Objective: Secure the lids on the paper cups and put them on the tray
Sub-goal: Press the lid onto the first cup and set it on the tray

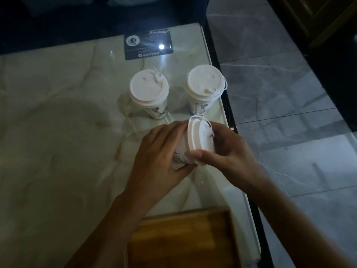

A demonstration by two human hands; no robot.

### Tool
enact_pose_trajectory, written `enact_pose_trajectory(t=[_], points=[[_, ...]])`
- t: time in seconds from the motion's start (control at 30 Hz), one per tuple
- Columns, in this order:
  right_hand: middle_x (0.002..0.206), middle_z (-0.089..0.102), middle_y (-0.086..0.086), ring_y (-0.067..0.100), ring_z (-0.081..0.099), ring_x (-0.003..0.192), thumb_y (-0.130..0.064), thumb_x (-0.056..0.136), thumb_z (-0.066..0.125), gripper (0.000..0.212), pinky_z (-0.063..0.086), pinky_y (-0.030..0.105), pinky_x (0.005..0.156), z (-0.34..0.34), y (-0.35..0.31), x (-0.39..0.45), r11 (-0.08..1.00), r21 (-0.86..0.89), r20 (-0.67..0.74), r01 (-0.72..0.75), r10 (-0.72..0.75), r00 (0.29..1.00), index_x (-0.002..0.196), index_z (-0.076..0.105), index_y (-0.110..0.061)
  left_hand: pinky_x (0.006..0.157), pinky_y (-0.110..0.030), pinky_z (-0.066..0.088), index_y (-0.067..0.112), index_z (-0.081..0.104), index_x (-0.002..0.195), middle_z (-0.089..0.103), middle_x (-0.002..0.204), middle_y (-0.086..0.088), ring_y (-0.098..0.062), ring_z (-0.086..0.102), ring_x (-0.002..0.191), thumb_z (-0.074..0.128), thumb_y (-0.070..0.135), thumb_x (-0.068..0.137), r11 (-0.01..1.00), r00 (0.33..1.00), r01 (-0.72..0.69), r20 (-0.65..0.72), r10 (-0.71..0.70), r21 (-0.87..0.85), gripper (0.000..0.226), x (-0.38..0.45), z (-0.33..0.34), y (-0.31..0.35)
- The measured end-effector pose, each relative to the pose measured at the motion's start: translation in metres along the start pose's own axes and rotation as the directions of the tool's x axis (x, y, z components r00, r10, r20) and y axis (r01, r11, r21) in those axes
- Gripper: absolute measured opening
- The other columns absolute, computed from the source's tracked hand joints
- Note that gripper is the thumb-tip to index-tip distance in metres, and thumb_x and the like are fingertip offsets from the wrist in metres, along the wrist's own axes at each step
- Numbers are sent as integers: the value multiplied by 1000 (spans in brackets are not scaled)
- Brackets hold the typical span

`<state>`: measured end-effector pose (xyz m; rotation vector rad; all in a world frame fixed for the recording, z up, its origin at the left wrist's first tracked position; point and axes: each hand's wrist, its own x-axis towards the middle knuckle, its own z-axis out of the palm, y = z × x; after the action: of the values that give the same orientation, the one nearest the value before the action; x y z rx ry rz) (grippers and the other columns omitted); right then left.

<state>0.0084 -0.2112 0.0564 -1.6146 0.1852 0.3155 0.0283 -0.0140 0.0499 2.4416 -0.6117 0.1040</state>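
Note:
I hold a white paper cup [181, 153] tipped on its side above the table, its mouth to the right. My left hand [156, 155] wraps the cup's body. My right hand [226, 149] grips the white lid [197, 135] that sits over the cup's mouth, thumb at the lid's lower rim. Two more lidded paper cups stand upright behind: one on the left [148, 88], one on the right [203, 82]. The wooden tray [183, 219] lies at the near edge with nothing in it, partly hidden by my left forearm.
The marble table [58, 132] ends at a dark edge [229, 117] on the right, with grey tiled floor beyond. A black printed card [148, 44] lies flat at the far side of the table.

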Motion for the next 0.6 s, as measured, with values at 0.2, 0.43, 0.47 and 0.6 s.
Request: enact_pose_trajectory(t=[0.2,0.43,0.47,0.6], points=[[126,77,1,22,75,117,-39,66,87,84,65,32,85,-17,9,1,982,180,-28,-55,61,998,142,59,-15,96,-26,42,23,43,146,61,140,1,-9,49,123,89,53,58,981,972,177,168,-162,-83,103,-9,-4,-4],[122,79,8,26,74,115,-47,97,59,40,60,40,93,-14,12,-3,966,255,-152,-45,86,985,121,77,-23,87,-30,58,50,47,133,67,123,24,2,64,111,85,65,58,852,903,397,311,-297,-340,85,-20,13,-12],[121,79,7,26,73,116,-45,98,55,35,59,39,93,-13,11,-4,962,267,-169,-51,99,981,115,80,-26,90,-31,57,54,46,134,66,125,27,3,63,115,87,63,58,838,899,405,326,-293,-365,86,-22,17,-13],[113,79,-1,16,73,109,-36,97,58,26,60,34,88,-5,6,-9,975,219,-156,-28,64,986,105,82,-34,90,-19,52,68,40,132,61,126,40,12,59,118,87,63,58,824,899,423,291,-328,-377,88,-26,32,-11]])
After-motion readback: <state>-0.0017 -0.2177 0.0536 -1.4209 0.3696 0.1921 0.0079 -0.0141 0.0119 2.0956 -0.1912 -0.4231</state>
